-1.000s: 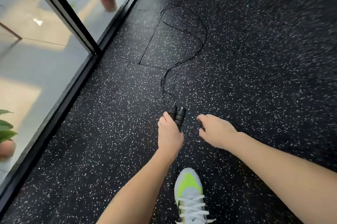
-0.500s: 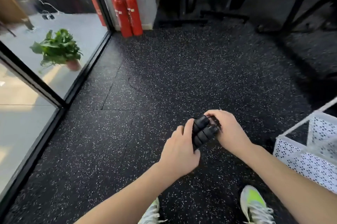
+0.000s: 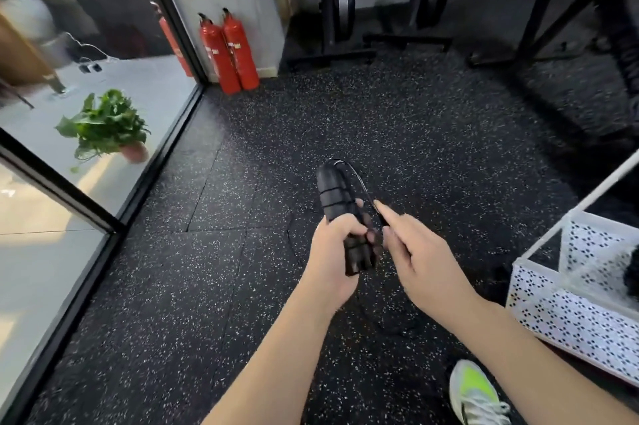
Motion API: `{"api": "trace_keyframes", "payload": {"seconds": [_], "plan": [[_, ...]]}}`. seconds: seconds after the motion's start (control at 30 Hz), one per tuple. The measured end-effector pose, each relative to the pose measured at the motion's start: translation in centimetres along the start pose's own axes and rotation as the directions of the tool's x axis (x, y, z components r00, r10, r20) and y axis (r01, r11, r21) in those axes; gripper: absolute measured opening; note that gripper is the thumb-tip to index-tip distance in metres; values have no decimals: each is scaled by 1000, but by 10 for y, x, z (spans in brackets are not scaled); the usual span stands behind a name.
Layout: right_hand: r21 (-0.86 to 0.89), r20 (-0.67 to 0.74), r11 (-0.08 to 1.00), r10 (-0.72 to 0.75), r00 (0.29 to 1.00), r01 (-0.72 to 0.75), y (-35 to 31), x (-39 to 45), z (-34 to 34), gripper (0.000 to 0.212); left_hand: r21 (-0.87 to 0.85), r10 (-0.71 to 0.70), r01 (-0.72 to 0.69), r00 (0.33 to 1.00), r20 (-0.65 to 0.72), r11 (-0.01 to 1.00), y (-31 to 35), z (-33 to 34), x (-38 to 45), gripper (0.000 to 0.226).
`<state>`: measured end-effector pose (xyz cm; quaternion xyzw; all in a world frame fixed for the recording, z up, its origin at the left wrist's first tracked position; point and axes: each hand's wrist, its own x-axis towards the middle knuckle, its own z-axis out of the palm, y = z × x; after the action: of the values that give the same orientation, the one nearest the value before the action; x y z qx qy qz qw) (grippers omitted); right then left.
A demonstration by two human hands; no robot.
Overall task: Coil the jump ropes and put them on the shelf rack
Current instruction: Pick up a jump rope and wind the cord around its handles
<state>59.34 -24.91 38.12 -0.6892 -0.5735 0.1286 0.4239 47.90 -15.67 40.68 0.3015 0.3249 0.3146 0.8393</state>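
- Over the speckled black rubber floor [image 3: 397, 134], at the middle of my head view, I see both bare hands raised in front of the body.
- My left hand [image 3: 330, 258] grips the two black jump rope handles [image 3: 340, 203] bunched together; the fingers are curled tight around their lower part, and the ribbed upper ends stick up and lean away toward the top left.
- A thin black cord [image 3: 359, 182] loops out of the handle tops and comes down toward my right hand [image 3: 420, 263].
- The right hand sits just beside the left. Its index finger is stretched straight along the cord, and the cord appears pinched between that finger and the thumb, though blur keeps me from being sure how firm the hold is.
- Below the hands a faint dark curve of cord lies against the floor; I cannot follow it clearly.
- At the right edge stands a white perforated shelf rack [image 3: 567, 314] with a white post rising from it, and something dark lies inside that I cannot identify.
- A white and lime shoe [image 3: 475, 390] shows at the bottom right, near the rack.
- Far back stand two red fire extinguishers [image 3: 230, 50] against a grey pillar, with black gym frames to their right.
- On the left, behind the glass wall [image 3: 45, 251], sits a potted plant [image 3: 107, 128].
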Motion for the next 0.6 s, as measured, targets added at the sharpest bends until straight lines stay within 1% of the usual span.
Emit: {"api": "trace_keyframes", "payload": {"seconds": [0.03, 0.07, 0.13, 0.2, 0.33, 0.47, 0.5, 0.6], "plan": [[-12, -33, 999, -40, 999, 40, -2, 1, 1, 47, -76, -29, 32, 999, 38, 997, 3, 3, 1, 44], [-37, -68, 997, -66, 996, 64, -6, 2, 1, 46, -108, -50, 57, 996, 69, 992, 5, 6, 1, 42], [-124, -115, 990, -80, 990, 65, -16, 4, 0, 48, -137, -61, 73, 994, 88, 988, 4, 10, 1, 39], [-227, -140, 972, -85, 986, 52, -25, 4, -1, 49, -173, -39, 56, 994, 100, 983, 2, 14, 0, 42], [-370, -128, 928, -103, 986, 48, -36, 1, 0, 49, -274, -9, 36, 995, 99, 961, 1, 15, 0, 46], [-447, -88, 894, -58, 994, 13, -41, -3, -2, 54, -352, 51, -14, 994, 96, 936, -1, 19, 1, 52], [-454, -74, 891, -51, 996, 12, -42, -5, -2, 55, -372, 56, -16, 994, 96, 928, 0, 21, 0, 48], [-468, -16, 883, 12, 1000, -18, -47, -10, -2, 59, -358, 45, -18, 997, 66, 933, 1, 27, -3, 14]]}}
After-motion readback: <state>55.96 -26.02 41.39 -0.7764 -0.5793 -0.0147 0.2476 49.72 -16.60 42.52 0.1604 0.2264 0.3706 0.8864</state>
